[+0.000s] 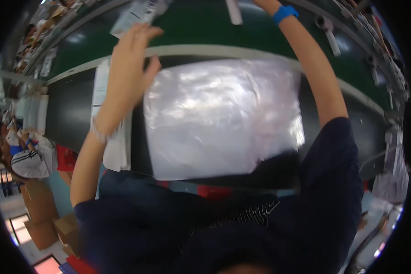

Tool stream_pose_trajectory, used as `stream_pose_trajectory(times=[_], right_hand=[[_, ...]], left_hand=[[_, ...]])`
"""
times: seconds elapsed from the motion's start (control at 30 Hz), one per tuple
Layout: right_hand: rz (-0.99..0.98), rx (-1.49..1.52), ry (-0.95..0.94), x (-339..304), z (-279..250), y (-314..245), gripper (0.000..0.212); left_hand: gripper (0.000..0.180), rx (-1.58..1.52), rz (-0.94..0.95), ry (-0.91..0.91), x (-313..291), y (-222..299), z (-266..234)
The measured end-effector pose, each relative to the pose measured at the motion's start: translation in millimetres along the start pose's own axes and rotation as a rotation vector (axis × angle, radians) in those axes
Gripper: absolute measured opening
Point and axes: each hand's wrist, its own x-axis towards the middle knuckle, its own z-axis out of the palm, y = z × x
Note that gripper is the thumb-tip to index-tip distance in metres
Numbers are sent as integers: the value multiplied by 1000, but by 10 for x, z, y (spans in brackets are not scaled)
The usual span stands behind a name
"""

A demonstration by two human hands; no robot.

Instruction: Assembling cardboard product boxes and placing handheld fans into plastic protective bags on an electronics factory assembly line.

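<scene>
While both arms stretch forward over the black table (66,107), the left hand (133,59) has its fingers extended and its thumb held apart, with nothing visible in its grasp. Its fingertips are right by a white box (129,19) on the green belt (192,27); blur hides whether they touch it. The right hand (265,3) is mostly cut off by the upper edge, above a blue wristband (285,13), so I cannot tell whether it grips anything. Nearest to it, to its left, a white rod (234,11) lies on the belt, apart from the visible part of the hand.

Between the forearms, the clear plastic (201,123) lies spread on the table, close to the body, probably so that either hand can reach it easily. Neither hand seems to hold it, though the left thumb is near its upper left corner. White cartons (118,153) lie lengthwise beside it, partly beneath the left forearm, perhaps to leave the middle for the plastic. Beyond the right forearm, a white device (332,39) rests on the belt.
</scene>
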Motion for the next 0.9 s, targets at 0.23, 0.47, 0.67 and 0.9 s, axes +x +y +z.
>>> stream_pose_trajectory(times=[0.23, 0.47, 0.67, 0.9], right_hand=[[210, 273, -147, -645, -24, -715, 46], [641, 683, -221, -1405, -391, -1230, 49], [432, 780, -151, -1885, -820, -1601, 41], [327, 736, -87, -2284, -1532, -1712, 42]], left_hand=[[19, -309, 1062, -140, -985, 2109, 1], [40, -333, 587, -326, -819, 2399, 620], [38, -161, 316, -300, -833, 2286, 640], [32, 110, 386, -141, -833, 2389, 653]])
